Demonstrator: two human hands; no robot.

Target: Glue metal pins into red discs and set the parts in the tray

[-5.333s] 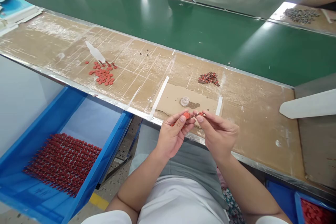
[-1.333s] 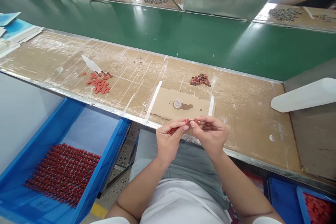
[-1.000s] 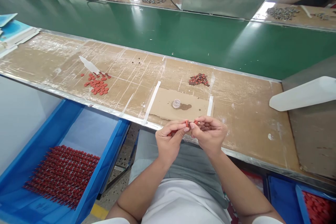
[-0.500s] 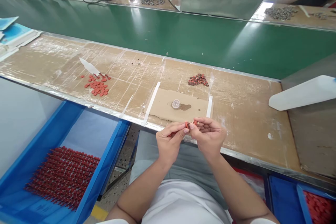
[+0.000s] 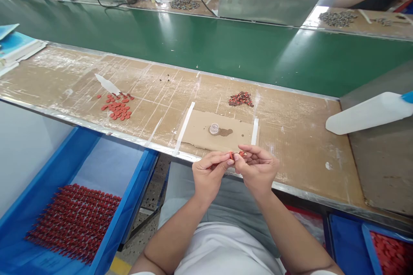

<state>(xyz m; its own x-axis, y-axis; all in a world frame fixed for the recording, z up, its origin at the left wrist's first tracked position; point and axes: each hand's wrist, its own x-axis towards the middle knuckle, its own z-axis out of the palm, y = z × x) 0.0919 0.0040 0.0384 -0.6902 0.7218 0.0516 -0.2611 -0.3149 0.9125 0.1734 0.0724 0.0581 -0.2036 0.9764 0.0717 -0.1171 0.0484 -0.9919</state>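
Just over the table's front edge, my left hand [image 5: 209, 176] pinches a small red disc [image 5: 231, 155] between thumb and fingers. My right hand [image 5: 258, 172] meets it there, closed on small red-and-black pieces [image 5: 241, 154] with shiny tips; fingers partly cover them. Beyond the hands, a clear little cup [image 5: 214, 128] stands on a taped cardboard sheet [image 5: 196, 120], beside a dark wet stain [image 5: 225, 132]. Farther back lies a heap of red-and-black pieces [image 5: 241, 99]. Loose red discs [image 5: 120, 111] are scattered to the left, near a white strip [image 5: 107, 84].
At lower left, a blue bin [image 5: 130, 180] holds rows of red-topped pieces [image 5: 77, 219]. A white bottle [image 5: 368, 114] lies at right by a metal panel [image 5: 380, 154]. Another tray of red parts [image 5: 392, 251] sits lower right. Beyond the green belt [image 5: 193, 43], other people's hands work.
The view has shifted slightly. Both hands stay together at nearly the same spot, and the red-and-black pieces in the right fingers show a little more.
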